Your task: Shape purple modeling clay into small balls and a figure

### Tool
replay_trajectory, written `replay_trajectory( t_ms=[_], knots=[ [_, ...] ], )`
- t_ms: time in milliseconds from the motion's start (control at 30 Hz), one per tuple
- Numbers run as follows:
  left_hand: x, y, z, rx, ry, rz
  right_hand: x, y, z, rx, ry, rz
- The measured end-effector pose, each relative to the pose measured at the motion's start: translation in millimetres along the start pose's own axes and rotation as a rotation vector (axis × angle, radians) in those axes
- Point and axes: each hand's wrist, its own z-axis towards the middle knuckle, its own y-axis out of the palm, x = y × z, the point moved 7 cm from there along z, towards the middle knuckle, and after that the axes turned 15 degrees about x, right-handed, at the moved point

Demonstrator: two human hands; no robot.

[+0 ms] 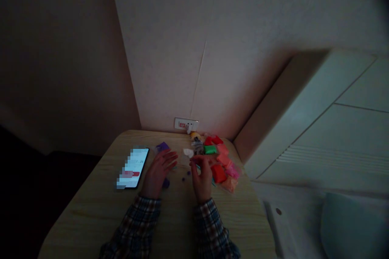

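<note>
My left hand is open above the table, its fingers stretched to the right. Just beyond its fingertips lies a purple packet, and a larger purple clay-like lump sits beside the palm. My right hand is closed in a pinch, thumb and forefinger together. Something small and dark seems to be at its fingertips, too small to name. Between the hands lie two tiny purple balls, one a small purple ball. A white piece rests farther back.
A lit phone lies left of my left hand. Several coloured packets, among them a green packet and a red packet, crowd the table's right side. A wall socket with a plug is behind the wooden table.
</note>
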Motion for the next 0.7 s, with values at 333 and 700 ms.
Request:
replay_trajectory(
  t_ms=[333, 700],
  knots=[
    [24.9, -17.3, -9.2, 0.09, 0.495, 0.697, 21.5, 1.6, 0.1, -0.072, 0.121, -0.118],
    [12.1, -0.3, -28.2, -0.195, 0.962, 1.434, 34.3, -2.4, -0.3, -0.063, 0.118, -0.218]
  ],
)
